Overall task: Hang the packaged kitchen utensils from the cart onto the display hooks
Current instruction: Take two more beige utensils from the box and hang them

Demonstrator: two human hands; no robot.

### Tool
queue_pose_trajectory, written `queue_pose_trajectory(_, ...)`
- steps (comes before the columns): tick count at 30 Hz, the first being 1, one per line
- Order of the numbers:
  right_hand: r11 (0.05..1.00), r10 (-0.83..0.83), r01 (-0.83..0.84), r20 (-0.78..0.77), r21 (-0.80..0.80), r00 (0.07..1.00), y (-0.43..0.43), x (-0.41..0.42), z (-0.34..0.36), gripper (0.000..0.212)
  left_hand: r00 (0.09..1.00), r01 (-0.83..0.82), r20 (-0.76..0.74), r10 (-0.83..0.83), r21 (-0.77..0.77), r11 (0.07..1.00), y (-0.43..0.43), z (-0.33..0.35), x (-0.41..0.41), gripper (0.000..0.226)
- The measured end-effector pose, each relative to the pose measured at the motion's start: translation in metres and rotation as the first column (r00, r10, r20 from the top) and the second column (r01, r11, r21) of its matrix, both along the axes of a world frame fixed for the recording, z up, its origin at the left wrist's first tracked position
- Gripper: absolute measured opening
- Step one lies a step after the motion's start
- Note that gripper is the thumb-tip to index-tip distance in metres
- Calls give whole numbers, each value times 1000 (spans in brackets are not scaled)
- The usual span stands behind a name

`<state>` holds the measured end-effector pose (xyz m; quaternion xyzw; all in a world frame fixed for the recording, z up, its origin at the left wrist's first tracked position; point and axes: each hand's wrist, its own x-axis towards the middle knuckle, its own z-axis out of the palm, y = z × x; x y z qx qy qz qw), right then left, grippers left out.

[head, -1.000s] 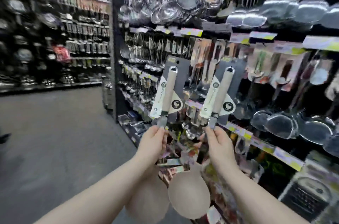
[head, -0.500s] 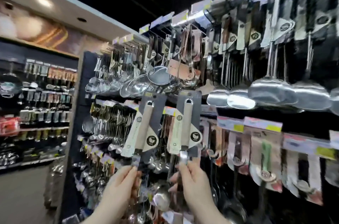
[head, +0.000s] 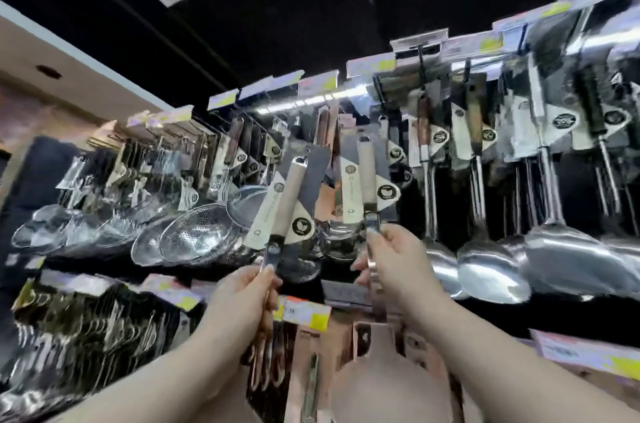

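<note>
Both hands closed on packaged utensils: left hand [head: 242,287] pinches the metal neck of the left utensil [head: 289,195], its handle tilted up-right above the grip; right hand [head: 398,259] pinches the right utensil [head: 365,180], w/ handle near upright above the fingers. Packs sit apart, just below the hooks [head: 420,57]. Ladles [head: 485,266] hang right of the right hand; strainers [head: 197,239] left of the left hand.

Left hand [head: 242,294], right hand [head: 398,259] each grip packaged utensil.

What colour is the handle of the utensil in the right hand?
Pale beige handle on a dark grey card, clearest in the head view.
</note>
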<state>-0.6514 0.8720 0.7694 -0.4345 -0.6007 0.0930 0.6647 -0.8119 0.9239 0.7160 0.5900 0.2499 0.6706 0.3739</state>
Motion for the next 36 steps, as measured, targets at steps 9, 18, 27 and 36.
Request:
queue_pose_trajectory(9, 944, -313, 309, 17, 118, 950, 40, -9, 96, 26, 965, 260, -5, -262, 144, 955, 92, 84, 10, 29)
queue_pose_trajectory(18, 912, -390, 376, 62, 164, 919, 73, 3, 135, 21, 927, 356, 68, -370, 161, 921, 132, 123, 40, 25)
queue_pose_trajectory(27, 900, -390, 379, 9, 217, 921, 98, 10, 159, 23, 932, 337, 68, -356, 198, 920, 150, 133, 57, 27)
queue_pose_trajectory(36, 934, -304, 310, -61, 176, 951, 113, 16, 155, 20, 938, 323, 54, -343, 228, 918, 158, 136, 62, 28)
